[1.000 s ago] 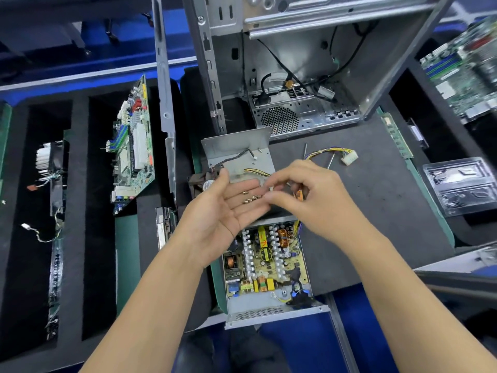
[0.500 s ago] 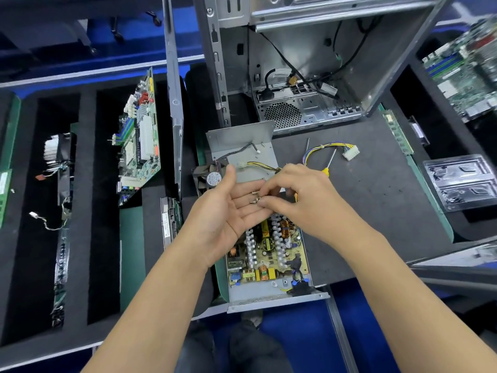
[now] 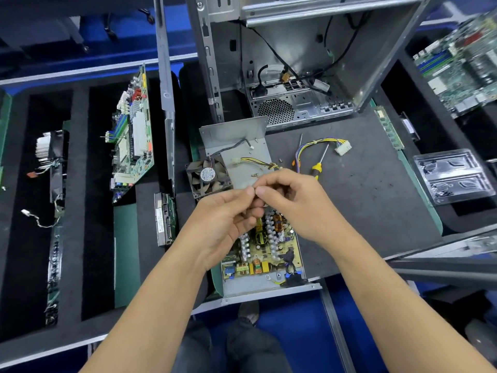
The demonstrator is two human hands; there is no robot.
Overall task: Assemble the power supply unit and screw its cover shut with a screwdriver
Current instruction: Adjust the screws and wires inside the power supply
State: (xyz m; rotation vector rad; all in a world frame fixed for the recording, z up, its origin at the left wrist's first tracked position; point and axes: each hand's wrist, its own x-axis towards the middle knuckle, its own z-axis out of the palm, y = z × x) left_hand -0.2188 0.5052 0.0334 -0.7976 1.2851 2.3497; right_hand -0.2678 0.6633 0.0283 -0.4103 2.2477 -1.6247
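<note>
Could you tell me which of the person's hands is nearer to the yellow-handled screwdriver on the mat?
Right. The right hand is just below and left of the screwdriver, nearly at its handle. The left hand is further left, beyond the right hand.

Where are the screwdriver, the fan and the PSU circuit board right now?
screwdriver (image 3: 316,168): head view, on its yellow-and-black handle.
fan (image 3: 208,173): head view, on the round hub label.
PSU circuit board (image 3: 265,250): head view, on the bare yellow board below the hands.
</note>
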